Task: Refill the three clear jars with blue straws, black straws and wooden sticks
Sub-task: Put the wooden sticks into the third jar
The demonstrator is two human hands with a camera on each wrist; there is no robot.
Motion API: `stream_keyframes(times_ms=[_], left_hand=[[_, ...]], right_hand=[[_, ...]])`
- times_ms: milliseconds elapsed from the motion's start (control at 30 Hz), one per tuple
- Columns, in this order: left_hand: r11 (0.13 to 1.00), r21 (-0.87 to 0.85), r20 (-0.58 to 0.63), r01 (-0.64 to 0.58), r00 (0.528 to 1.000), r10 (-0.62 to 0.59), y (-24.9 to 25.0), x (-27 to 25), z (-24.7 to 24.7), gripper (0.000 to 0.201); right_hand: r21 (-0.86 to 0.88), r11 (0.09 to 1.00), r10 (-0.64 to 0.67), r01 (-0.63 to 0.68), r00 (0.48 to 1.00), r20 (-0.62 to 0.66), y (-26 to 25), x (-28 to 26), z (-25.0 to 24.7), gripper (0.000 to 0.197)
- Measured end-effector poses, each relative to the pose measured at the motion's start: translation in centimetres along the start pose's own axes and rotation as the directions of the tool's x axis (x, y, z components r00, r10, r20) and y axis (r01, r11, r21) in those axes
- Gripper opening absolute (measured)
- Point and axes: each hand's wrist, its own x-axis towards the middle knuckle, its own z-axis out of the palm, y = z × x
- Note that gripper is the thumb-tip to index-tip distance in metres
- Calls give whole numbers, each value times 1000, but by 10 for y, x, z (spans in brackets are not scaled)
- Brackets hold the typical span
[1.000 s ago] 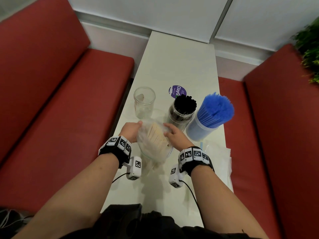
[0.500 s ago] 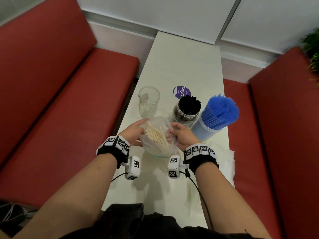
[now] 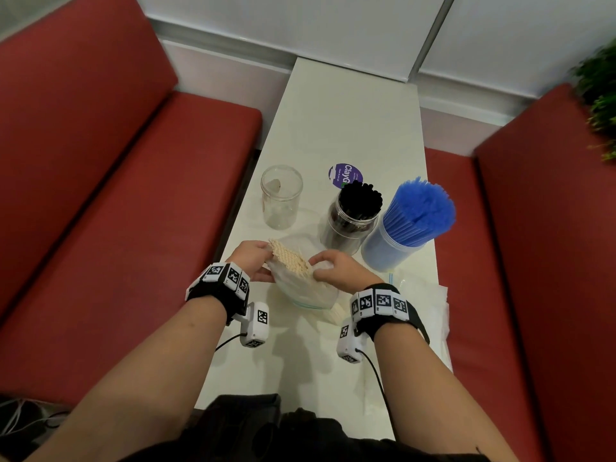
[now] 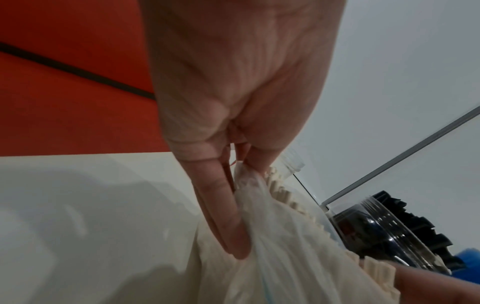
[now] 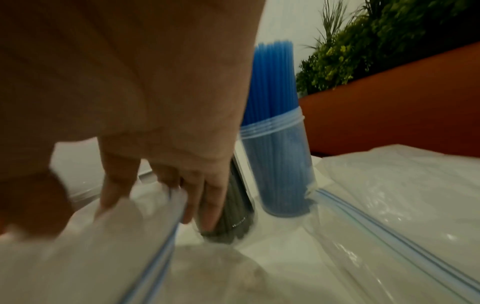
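Observation:
Both hands hold a clear zip bag (image 3: 300, 288) over the white table (image 3: 350, 128). A bundle of wooden sticks (image 3: 290, 258) pokes out of its mouth. My left hand (image 3: 251, 258) pinches the bag's left edge (image 4: 249, 181) between thumb and fingers. My right hand (image 3: 333, 270) grips the bag's right side (image 5: 155, 205). An empty clear jar (image 3: 281, 196) stands behind the bag to the left. A jar of black straws (image 3: 353, 215) and a jar of blue straws (image 3: 410, 225) stand to the right.
A purple round sticker (image 3: 345, 173) lies behind the black straws. Empty zip bags (image 5: 389, 195) lie flat at the table's right edge. Red bench seats (image 3: 116, 195) flank the table, a white wall (image 3: 333, 28) closes its far end, and a plant (image 3: 600, 95) is at upper right.
The bag has been pulled down and toward me, so the stick ends now stand out above its mouth. Both hands dropped lower on the bag.

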Motion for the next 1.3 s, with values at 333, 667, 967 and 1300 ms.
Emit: stream_keyframes(times_ms=[333, 667, 967, 1300], left_hand=[[999, 37, -9, -8, 1000, 8, -2, 5, 3, 24], [1000, -16, 4, -19, 1000, 19, 6, 4, 4, 18], [1000, 11, 13, -17, 1000, 17, 1, 5, 2, 25], [1000, -19, 32, -13, 999, 13, -2, 5, -5, 24]], right_hand=[[-167, 984, 26, -67, 971, -236, 7, 5, 36, 36], [-200, 978, -116, 64, 958, -261, -14, 10, 21, 39], [66, 993, -73, 94, 961, -267, -13, 0, 37, 34], [-22, 1000, -7, 2, 975, -224, 3, 12, 43, 21]])
